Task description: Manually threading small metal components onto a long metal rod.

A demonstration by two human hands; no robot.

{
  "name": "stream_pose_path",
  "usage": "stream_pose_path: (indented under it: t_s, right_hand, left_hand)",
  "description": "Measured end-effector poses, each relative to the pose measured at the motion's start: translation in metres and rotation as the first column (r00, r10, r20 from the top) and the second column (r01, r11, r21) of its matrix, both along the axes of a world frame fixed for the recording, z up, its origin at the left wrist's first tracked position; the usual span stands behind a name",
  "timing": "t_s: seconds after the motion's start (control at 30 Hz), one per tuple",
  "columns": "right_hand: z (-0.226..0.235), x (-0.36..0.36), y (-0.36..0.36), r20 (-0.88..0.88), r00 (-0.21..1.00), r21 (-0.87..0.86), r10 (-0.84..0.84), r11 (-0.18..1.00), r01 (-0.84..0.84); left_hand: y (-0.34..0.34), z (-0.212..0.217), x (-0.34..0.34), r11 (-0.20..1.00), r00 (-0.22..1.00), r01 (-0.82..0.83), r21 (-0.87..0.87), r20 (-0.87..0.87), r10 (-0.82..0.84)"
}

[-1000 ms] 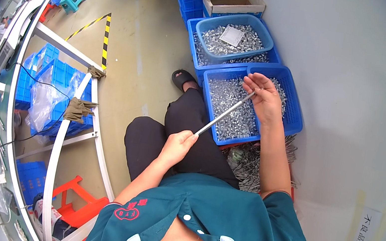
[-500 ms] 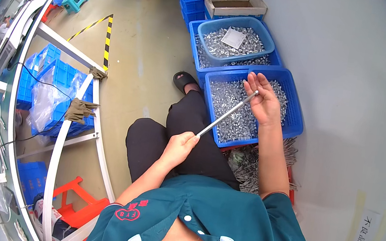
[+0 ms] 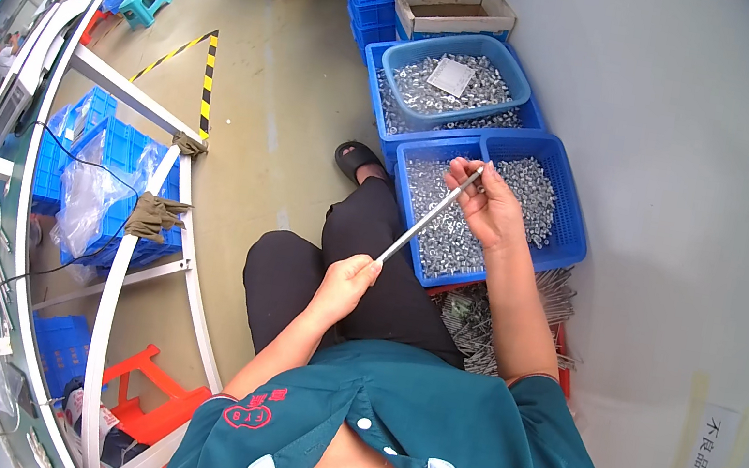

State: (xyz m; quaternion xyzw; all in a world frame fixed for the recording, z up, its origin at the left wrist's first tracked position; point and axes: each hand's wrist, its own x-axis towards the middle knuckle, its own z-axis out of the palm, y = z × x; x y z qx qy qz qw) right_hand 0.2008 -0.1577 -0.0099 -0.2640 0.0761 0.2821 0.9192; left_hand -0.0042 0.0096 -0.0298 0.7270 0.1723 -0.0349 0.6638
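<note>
A blue basket (image 3: 575,229) stood before the person, a smaller light-blue tub (image 3: 461,111) beyond it. A slim metal rod (image 3: 426,219) slanted over the basket from the left hand (image 3: 348,285), its grip clamped round the lower end, to the right hand (image 3: 495,216), its grip curled near the tip, whether pinching I cannot tell; small silvery parts (image 3: 450,249) lay in both.

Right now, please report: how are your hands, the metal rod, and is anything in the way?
Left hand closed on metal rod; right hand at its far end, grip unclear. Rod slanted, partly over blue basket in view. Nothing visibly blocking it.
</note>
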Motion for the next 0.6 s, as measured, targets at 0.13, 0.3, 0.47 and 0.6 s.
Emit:
stream_pose_path:
  t_s: [0.13,0.3,0.47,0.6]
  right_hand:
    - [0.004,-0.012,0.006,0.025,0.999,-0.003,0.038,0.999,-0.038]
    - [-0.002,-0.023,-0.002,-0.009,0.965,-0.050,0.261,0.964,-0.262]
    - [0.000,0.002,-0.020,-0.093,0.995,0.047,0.024,0.999,-0.020]
    - [0.012,0.016,-0.025,0.004,1.000,0.102,0.005,0.995,-0.006]
  left_hand:
    - [0.001,0.003,0.001,0.999,0.999,-0.003,-0.034,-0.045,0.002]
    - [0.002,0.004,0.002,0.998,0.996,-0.020,-0.064,-0.089,0.014]
    - [-0.001,0.007,0.002,0.997,0.999,0.015,0.071,-0.034,-0.013]
    - [-0.004,0.012,0.002,0.993,0.997,0.047,0.113,-0.063,-0.040]
